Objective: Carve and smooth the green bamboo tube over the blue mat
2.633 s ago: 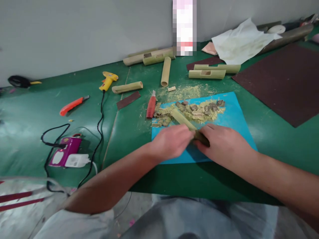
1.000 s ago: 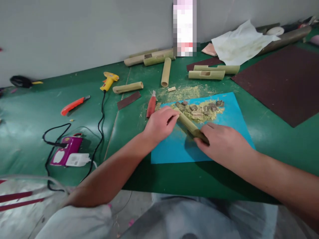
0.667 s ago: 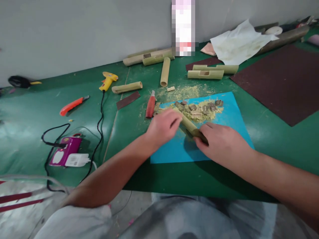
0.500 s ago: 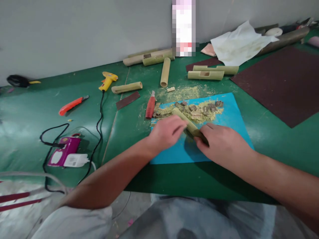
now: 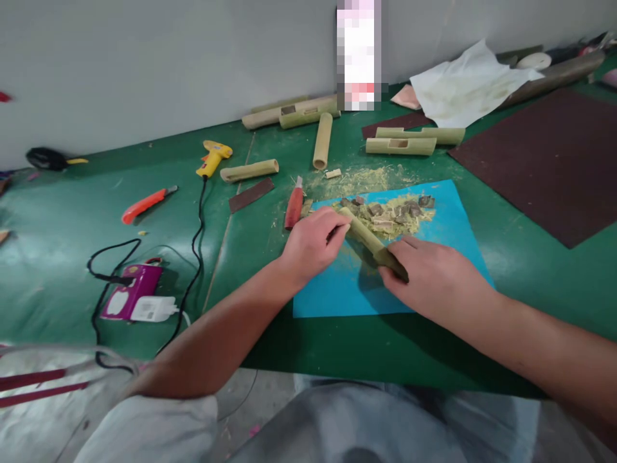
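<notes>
The right hand (image 5: 441, 270) is clamping its fingers around the near end of the tube (image 5: 367, 236), which is running forward and leftward from them above the blue sheet (image 5: 332, 296). The left hand (image 5: 313, 243) is curling its fingers beside the tube's far end; from here I'm not managing to tell whether they're pinching anything. Scraps (image 5: 393, 215) are lying just beyond the left fingertips, to their right, and a red cutter (image 5: 293, 209) is resting just past the left knuckles.

The right grip (image 5: 436, 270) holds a bamboo tube (image 5: 365, 235) over a blue sheet (image 5: 332, 297).
</notes>
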`<action>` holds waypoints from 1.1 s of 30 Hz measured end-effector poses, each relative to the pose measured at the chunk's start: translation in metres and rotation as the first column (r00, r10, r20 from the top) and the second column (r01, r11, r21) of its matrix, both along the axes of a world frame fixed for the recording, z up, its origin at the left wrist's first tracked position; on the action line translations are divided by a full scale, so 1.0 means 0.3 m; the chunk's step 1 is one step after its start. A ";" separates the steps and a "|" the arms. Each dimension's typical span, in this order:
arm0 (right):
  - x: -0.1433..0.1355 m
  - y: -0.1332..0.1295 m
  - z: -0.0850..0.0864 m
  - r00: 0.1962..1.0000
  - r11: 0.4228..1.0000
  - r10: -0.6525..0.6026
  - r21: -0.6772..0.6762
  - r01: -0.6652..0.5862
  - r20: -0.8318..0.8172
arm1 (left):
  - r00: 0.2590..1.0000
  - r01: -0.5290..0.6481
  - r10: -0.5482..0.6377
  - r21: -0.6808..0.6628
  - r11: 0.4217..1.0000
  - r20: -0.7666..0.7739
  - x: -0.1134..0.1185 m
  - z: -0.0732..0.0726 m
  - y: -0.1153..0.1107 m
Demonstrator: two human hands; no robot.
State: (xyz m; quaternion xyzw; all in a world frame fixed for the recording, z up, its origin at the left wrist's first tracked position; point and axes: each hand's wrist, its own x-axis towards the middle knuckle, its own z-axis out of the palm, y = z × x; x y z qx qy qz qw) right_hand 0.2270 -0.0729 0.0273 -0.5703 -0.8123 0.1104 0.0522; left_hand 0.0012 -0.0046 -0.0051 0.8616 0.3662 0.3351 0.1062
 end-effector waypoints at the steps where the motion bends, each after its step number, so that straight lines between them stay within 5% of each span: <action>1: 0.001 0.001 -0.003 1.000 1.000 -0.018 -0.018 0.018 -0.014 | 1.000 0.011 -0.011 -0.004 1.000 -0.004 0.003 0.002 -0.009; 6: -0.002 0.004 -0.008 0.999 0.994 -0.037 -0.106 0.034 -0.031 | 0.968 0.222 -0.229 -0.072 0.972 -0.100 0.028 0.010 -0.057; 10: -0.007 0.003 -0.004 0.999 0.992 -0.051 -0.113 0.051 -0.002 | 0.998 0.046 -0.047 -0.029 0.998 -0.032 0.034 0.009 -0.049; 14: -0.008 0.000 -0.002 1.000 0.994 -0.025 -0.104 0.025 0.003 | 0.962 0.228 -0.232 -0.048 0.973 -0.142 0.038 0.004 -0.047; 19: -0.007 -0.003 -0.002 0.999 0.996 -0.035 -0.084 0.035 0.007 | 0.999 0.011 -0.011 0.013 1.000 -0.041 0.022 0.001 -0.018; 23: -0.007 -0.004 -0.001 1.000 0.995 -0.018 -0.102 0.019 0.009 | 0.978 0.164 -0.169 -0.050 0.985 -0.120 0.027 0.010 -0.036; 27: -0.010 -0.002 0.004 0.999 0.995 -0.032 -0.092 0.033 0.006 | 0.996 0.008 -0.014 -0.068 0.998 -0.089 0.034 0.021 -0.038; 33: -0.014 -0.003 0.013 1.000 0.989 -0.006 -0.148 0.009 0.016 | 0.987 0.098 -0.107 -0.081 0.992 -0.121 0.028 0.027 -0.042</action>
